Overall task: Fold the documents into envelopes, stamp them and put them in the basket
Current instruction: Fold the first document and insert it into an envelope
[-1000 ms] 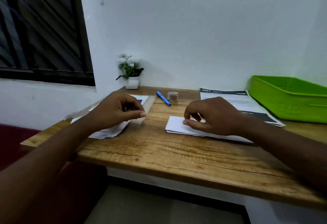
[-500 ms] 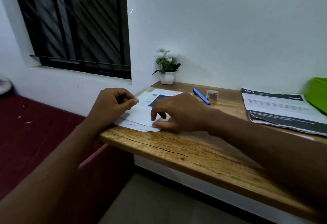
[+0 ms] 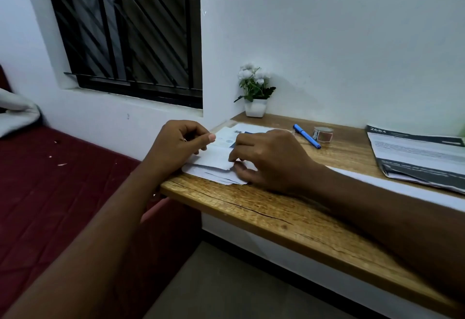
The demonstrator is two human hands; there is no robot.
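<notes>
At left centre of the frame, the left hand (image 3: 180,147) pinches the left edge of the top envelope (image 3: 214,158), which lies on a paper stack (image 3: 216,177) at the bench's (image 3: 251,208) left end. Just right of it, the right hand (image 3: 273,161) pinches the envelope's near corner. Further right lie a blue pen (image 3: 305,136), a stamp roll (image 3: 322,134) and printed documents (image 3: 415,155).

You are in a home room. A maroon quilted mattress (image 3: 63,205) lies beside the wooden desk (image 3: 276,218), under a barred window (image 3: 125,29).
</notes>
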